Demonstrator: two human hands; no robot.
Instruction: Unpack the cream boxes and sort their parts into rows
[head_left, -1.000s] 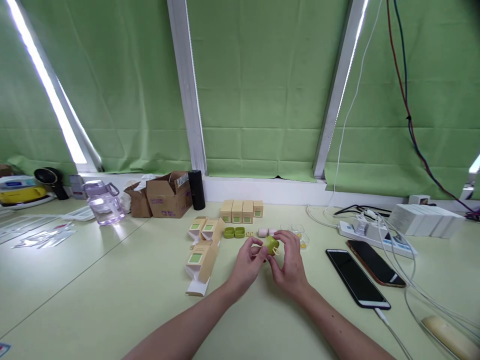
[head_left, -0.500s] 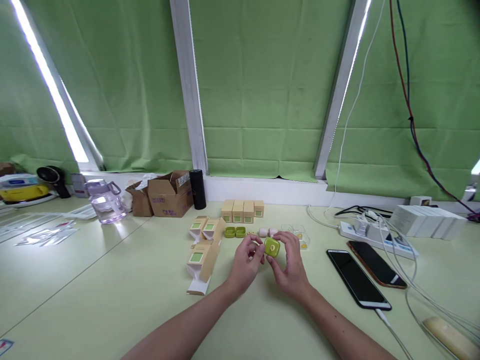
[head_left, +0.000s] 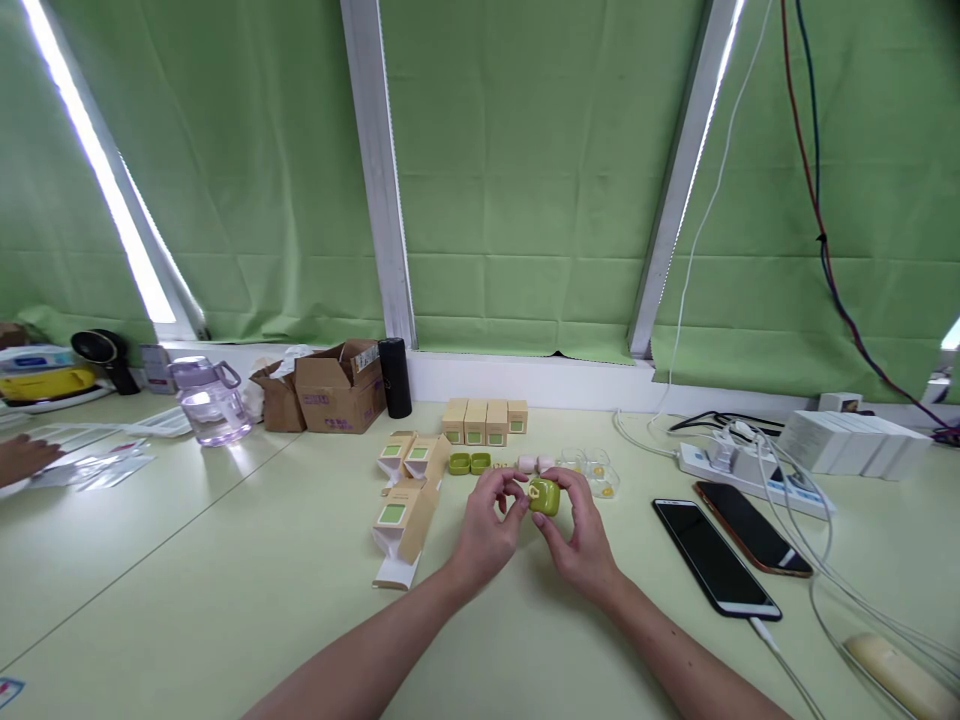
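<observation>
A small glossy green case [head_left: 545,497] is held above the table by my right hand [head_left: 583,535], thumb below and fingers above it. My left hand [head_left: 489,520] is at the case's left side, its fingertips pinching a small pale piece [head_left: 533,492] against the case. Behind my hands lie an open green case [head_left: 470,463], two pale pink cylinders [head_left: 535,464] and clear round plastic containers [head_left: 600,472] with small yellow items. Opened cardboard boxes [head_left: 405,510] with green squares lie left of my left hand, and several closed small boxes [head_left: 475,422] stand further back.
Two phones [head_left: 716,558] and a white power strip [head_left: 757,480] with cables lie to the right. White boxes [head_left: 855,443] stand beyond. At left are a clear bottle [head_left: 213,402], a brown carton [head_left: 340,388], a black cylinder [head_left: 395,378] and another person's hand [head_left: 28,458] over plastic bags.
The small pale piece on the green case has shifted left toward my left fingertips, and the case has turned slightly. Another person's hand has come in at the far left.
</observation>
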